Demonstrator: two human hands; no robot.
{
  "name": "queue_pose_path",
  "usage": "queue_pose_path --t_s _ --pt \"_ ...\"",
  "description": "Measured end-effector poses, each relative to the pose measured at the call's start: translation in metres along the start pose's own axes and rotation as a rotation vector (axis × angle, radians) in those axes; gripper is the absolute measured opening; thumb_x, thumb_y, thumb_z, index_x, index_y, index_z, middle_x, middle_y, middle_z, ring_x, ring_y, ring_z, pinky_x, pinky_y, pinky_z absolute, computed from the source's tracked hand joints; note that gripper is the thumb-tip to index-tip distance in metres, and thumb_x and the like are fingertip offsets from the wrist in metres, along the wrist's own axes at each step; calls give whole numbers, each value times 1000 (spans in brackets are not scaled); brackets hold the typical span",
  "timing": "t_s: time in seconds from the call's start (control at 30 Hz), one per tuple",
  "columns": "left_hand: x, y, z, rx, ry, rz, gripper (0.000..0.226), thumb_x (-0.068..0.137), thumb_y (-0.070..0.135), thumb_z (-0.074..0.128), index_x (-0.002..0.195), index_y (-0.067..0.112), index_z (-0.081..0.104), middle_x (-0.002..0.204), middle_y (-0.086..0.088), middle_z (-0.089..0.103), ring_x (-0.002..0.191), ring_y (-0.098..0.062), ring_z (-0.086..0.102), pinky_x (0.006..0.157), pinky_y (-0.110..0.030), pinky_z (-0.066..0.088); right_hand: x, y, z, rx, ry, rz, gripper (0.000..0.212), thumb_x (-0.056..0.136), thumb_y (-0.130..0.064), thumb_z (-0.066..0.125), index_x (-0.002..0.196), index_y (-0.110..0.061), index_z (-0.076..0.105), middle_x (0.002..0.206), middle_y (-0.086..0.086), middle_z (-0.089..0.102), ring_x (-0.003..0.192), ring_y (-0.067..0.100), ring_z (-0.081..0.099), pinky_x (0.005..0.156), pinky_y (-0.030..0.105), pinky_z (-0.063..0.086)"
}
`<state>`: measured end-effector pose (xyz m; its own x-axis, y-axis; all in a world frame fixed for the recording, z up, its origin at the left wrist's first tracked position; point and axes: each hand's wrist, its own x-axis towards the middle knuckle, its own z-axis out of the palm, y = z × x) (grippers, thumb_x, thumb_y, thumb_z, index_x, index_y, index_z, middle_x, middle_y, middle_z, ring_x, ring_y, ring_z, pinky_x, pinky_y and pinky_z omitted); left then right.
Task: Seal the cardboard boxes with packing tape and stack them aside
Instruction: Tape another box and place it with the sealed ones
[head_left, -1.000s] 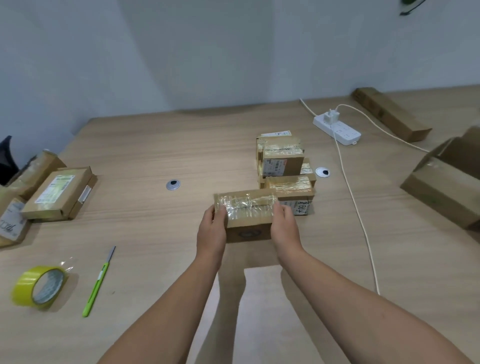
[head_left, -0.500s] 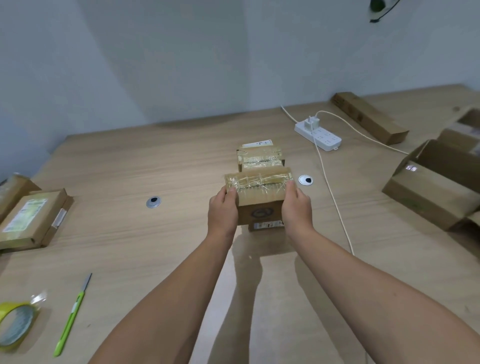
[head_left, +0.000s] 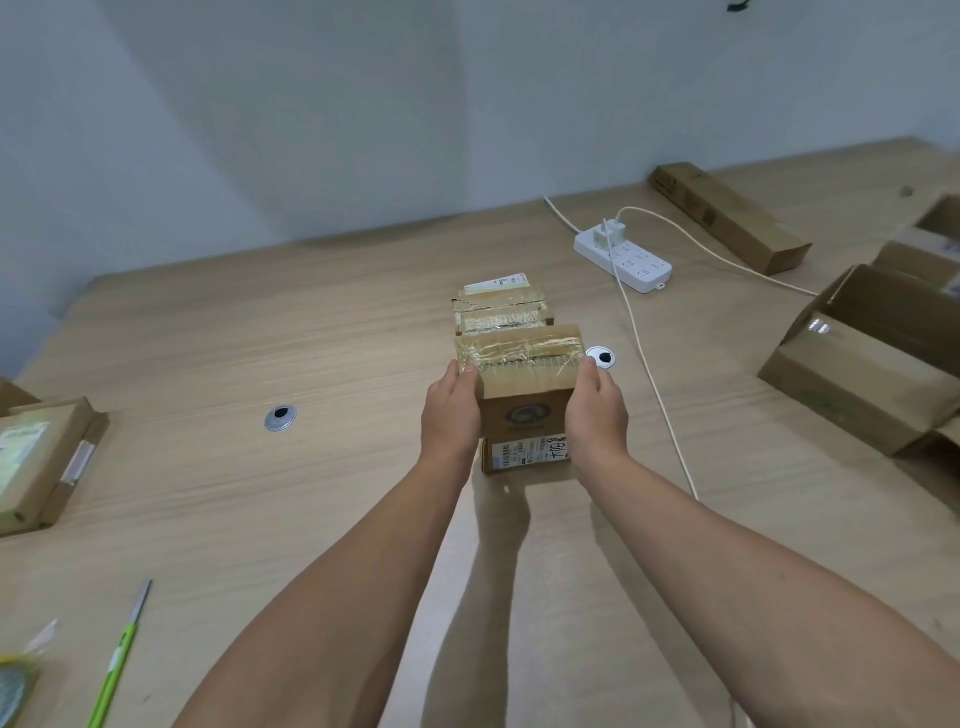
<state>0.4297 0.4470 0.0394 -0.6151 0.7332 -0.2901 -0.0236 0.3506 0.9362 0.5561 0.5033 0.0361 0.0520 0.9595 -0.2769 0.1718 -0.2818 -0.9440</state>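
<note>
Both hands are on 1 small taped box (head_left: 519, 364), mid-table. Your left hand (head_left: 449, 410) clamps its left side and your right hand (head_left: 595, 415) its right side, thumbs up at the top edge. It's over a labelled box (head_left: 524, 454); can't tell if it's resting on it or just above.

Handling (my guess): light, since a side squeeze carries it. Cardboard is stiff but the walls will dent if you squeeze hard. The glossy tape on top is prob slippery, so hold the bare side faces, low, not the tape.

Counts:
- Sealed boxes, centre: 1 held, 1 under it, at least 2 behind (head_left: 501, 312).
- Open boxes (head_left: 857, 374), right: at least 2.
- Long box (head_left: 727, 215), far right: 1.
- Flat box (head_left: 41, 457), left: 1, plus a corner of another.
- Tape roll (head_left: 13, 686), near left, cut off by the frame: 1.
- Green cutter (head_left: 117, 670): 1.
- Power strip (head_left: 623, 257): 1.
</note>
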Motion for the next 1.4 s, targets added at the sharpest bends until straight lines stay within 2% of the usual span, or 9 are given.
queue_pose_path --t_s 0.27,0.57,0.73,0.83,0.93,1.0,1.07,1.23,1.4 --pt "20 -9 13 -15 -26 -41 96 65 76 37 140 17 51 144 -9 51 135 -31 46 114 -55 36 18 9 5 -19 26 19 51 108 -45 27 138 -18 57 133 6 57 127 26 50 111 44 39" --pt "25 -12 18 56 -26 6 93 70 79 31 146 27 47 144 -6 47 133 -25 46 112 -51 38 25 14 9 -22 4 15 51 108 -46 26 145 -22 51 142 2 53 133 22 47 111 36 35" --pt "23 -9 19 74 -28 16 88 74 75 33 146 25 46 143 -5 46 133 -24 46 112 -50 39 22 16 7 9 -6 22 53 107 -50 25 146 -24 51 142 0 55 133 21 48 114 42 37" --pt "22 -11 17 62 -43 13 88 70 78 35 141 28 50 137 -3 53 128 -23 50 109 -51 42 18 15 3 31 -24 21 52 108 -48 26 149 -24 47 147 -3 52 137 19 45 112 32 33" --pt "17 -11 14 74 -60 18 75 75 73 35 131 28 56 129 -3 58 122 -23 54 104 -48 45 12 16 -2 29 -53 19 51 108 -49 26 149 -26 46 144 -6 52 134 16 45 106 31 34" --pt "13 -10 12 72 -65 32 61 83 67 36 121 25 59 123 -5 60 118 -24 56 95 -43 46 8 17 -4 34 -56 14 49 108 -48 26 147 -27 48 134 -9 54 125 12 47 101 28 34" --pt "9 -11 10 69 -64 39 53 92 59 38 123 21 58 126 -6 58 119 -24 54 91 -40 43 5 21 -7 22 -45 -3 45 108 -45 27 140 -26 53 125 -9 56 119 12 50 96 29 35" --pt "3 -22 2 83 -25 14 57 104 49 37 153 19 37 154 -2 40 144 -23 35 112 -41 32 -6 34 -13 -66 39 37 45 106 -41 31 130 -14 57 131 6 53 113 22 52 91 33 37" --pt "-17 -40 -15 111 15 -53 61 105 47 36 158 19 26 163 0 27 150 -21 24 120 -41 23 -27 56 -11 -254 -30 126 42 105 -37 32 121 -7 57 129 15 56 117 33 51 102 43 41"
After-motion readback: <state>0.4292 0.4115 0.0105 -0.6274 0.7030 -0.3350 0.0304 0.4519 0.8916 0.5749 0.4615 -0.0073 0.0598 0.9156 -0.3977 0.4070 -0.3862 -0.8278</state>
